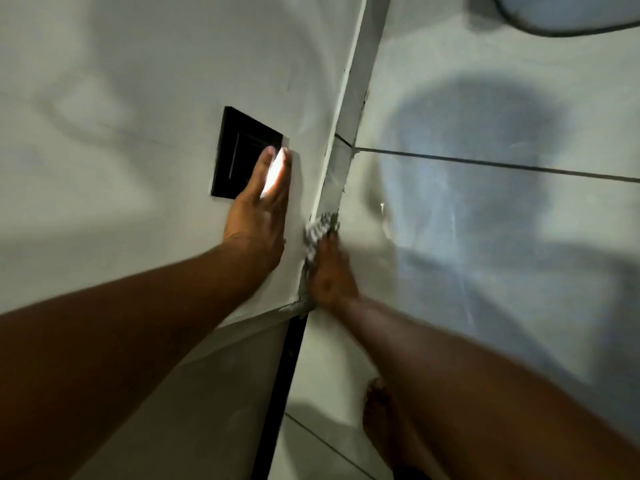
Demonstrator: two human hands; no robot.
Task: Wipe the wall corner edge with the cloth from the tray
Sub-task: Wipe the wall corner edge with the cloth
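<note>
The wall corner edge (349, 109) runs as a pale strip from the top centre down to the middle of the view. My right hand (330, 271) presses a grey and white patterned cloth (317, 233) against this edge, just above a ledge. The cloth bunches over the corner and reaches above my fingers. My left hand (259, 216) lies flat, fingers together, on the painted wall to the left of the corner. Its fingertips overlap the lower right part of a black switch plate (239, 150). The tray is not in view.
Tiled wall (502, 209) with dark grout lines fills the right side, with my shadow on it. A dark vertical strip (282, 382) drops below the ledge. A bare foot (379, 414) stands on the tiled floor. A dark-rimmed object (561, 15) shows at the top right.
</note>
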